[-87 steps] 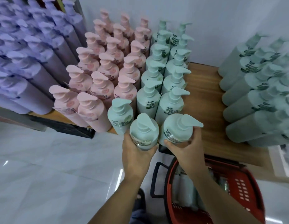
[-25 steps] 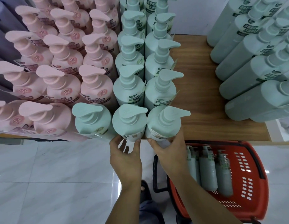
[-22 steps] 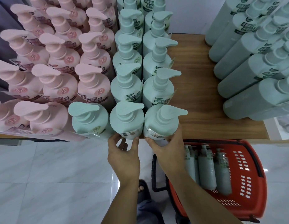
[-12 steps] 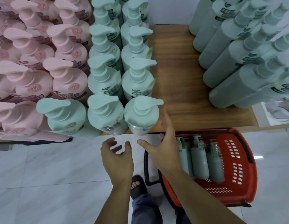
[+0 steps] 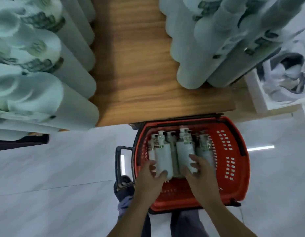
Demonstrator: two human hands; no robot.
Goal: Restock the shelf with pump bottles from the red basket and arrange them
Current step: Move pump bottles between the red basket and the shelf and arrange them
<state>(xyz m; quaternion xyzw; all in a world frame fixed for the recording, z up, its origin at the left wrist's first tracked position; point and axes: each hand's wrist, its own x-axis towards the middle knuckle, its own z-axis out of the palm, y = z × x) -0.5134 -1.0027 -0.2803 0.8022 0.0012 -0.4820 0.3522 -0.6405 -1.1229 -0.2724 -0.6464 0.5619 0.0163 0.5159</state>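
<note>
Both hands are down in the red basket [image 5: 233, 159], which sits on the white tile floor [image 5: 54, 177] just below the front edge of the wooden shelf [image 5: 139, 65]. Several pale green pump bottles lie side by side in the basket's left half, pump heads toward the shelf.

The left hand [image 5: 152, 178] wraps the base end of the left bottle [image 5: 163, 154]: its fingers [image 5: 152, 166] curl over the bottle's left side and the thumb presses the bottom right corner, so the bottle's lower end sits between them. The right hand [image 5: 198, 173] is closed on the right bottle [image 5: 185, 149] the same way, with fingers [image 5: 193, 165] lying across the lower right of its body and the rest of the hand beneath its base. The two held bottles lie just beside each other (a narrow gap shows between them). Whether either has left the basket floor cannot be told.

A third bottle [image 5: 205, 147] lies just right of the right hand, partly hidden by it, and another [image 5: 151, 147] peeks out at the far left, against the basket wall. The basket's right half is bare.

On the shelf, blurred rows of green bottles [image 5: 37, 74] stand at left and another group [image 5: 216, 48] at right, with bare wood between them. A black handle [image 5: 118, 161] juts from the basket's left side.
</note>
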